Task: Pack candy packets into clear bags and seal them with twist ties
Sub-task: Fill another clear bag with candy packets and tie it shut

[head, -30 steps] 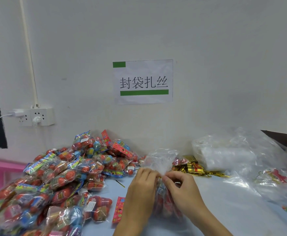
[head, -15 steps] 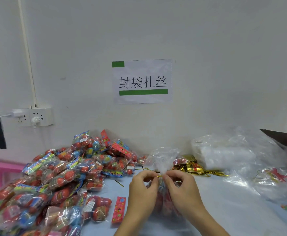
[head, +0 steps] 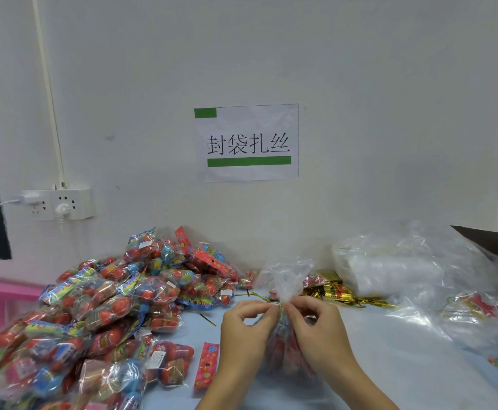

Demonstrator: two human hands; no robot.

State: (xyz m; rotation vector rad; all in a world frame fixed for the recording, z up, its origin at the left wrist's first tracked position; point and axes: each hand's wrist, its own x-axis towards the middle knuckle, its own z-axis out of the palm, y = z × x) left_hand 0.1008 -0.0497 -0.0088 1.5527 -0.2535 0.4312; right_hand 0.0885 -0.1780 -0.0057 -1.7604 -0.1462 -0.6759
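The bag (head: 283, 335) stands upright on the worktop (head: 395, 377) between both grips, its neck gathered right at the fingertips. The tie (head: 267, 300) lies crosswise there — its free end running out to the left. Left hand (head: 246, 328) and right hand (head: 315, 324) each pinch at the neck, equally near; the twist looks unfinished.

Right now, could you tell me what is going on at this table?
A person is closing a clear bag of candy. Both hands, left hand and right hand, pinch a gold twist tie at its gathered neck. A pile of filled bags lies to the left; spare gold ties and empty bags lie to the right.
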